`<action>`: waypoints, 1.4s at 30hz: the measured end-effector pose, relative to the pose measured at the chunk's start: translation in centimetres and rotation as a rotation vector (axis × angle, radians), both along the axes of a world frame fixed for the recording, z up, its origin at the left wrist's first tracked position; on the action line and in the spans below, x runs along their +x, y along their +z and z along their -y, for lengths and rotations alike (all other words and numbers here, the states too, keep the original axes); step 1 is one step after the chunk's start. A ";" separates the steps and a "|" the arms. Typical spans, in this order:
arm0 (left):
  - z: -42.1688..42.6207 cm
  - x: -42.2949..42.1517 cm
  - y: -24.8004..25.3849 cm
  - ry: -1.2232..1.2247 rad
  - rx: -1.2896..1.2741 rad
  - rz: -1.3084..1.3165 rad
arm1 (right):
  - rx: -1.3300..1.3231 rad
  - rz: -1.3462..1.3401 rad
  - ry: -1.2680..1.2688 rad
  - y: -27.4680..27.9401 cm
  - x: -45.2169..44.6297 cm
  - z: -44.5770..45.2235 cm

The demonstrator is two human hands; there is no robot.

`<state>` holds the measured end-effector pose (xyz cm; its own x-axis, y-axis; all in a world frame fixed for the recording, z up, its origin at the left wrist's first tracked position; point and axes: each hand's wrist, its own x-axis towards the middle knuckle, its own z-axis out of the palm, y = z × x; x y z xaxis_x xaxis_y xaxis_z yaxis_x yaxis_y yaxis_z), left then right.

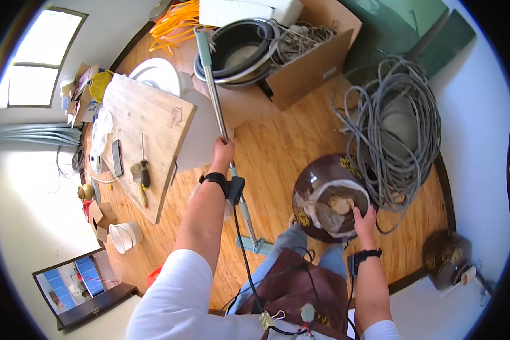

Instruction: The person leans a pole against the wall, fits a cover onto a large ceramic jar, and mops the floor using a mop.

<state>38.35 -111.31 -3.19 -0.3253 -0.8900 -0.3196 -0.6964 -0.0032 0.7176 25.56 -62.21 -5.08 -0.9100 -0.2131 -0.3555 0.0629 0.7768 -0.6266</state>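
Observation:
My left hand (pixel 224 152) is closed around the metal pole of a mop (pixel 245 212). The mop has teal end sections, and its flat teal head is down by my feet. With my right hand (pixel 365 222) I grip the rim of a dark brown glazed jar (pixel 317 170) with yellow decoration. Plastic lines the jar's mouth, and a pale lump and crumpled clear plastic show inside. Some of my right fingers are hidden behind the rim.
Coiled grey cable (pixel 425 113) lies beside the jar. A wooden board (pixel 153 107) holds a screwdriver, brush and phone. Black basins (pixel 238 51) and a cardboard box (pixel 317 68) stand ahead. A white bucket (pixel 124 237) is left; another brown jar (pixel 445 258) is right.

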 end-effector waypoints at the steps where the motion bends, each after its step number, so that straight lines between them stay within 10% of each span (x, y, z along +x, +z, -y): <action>1: 0.4 -0.2 -0.4 -0.025 -0.036 0.085 | 0.064 -0.013 0.017 0.0 0.3 0.0; 9: 1.8 -2.8 -4.7 0.072 -0.295 0.346 | 0.042 -0.104 0.035 -0.5 -0.3 0.9; 21: -23.3 -3.1 -2.5 -0.398 0.641 -0.161 | 0.341 0.164 -0.018 4.2 -1.3 3.0; 29: -30.4 -5.8 0.7 -0.768 -0.006 0.282 | 0.319 0.106 -0.043 3.6 -0.2 1.8; 42: -35.2 -5.7 2.0 -0.786 -0.183 0.399 | 0.166 0.112 -0.198 3.6 3.7 -2.2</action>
<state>32.69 -76.16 -1.18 -0.7567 -0.5058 -0.4143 -0.6471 0.6695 0.3647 29.27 -59.98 -1.49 -0.8812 0.0342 -0.4715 0.2851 0.8340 -0.4723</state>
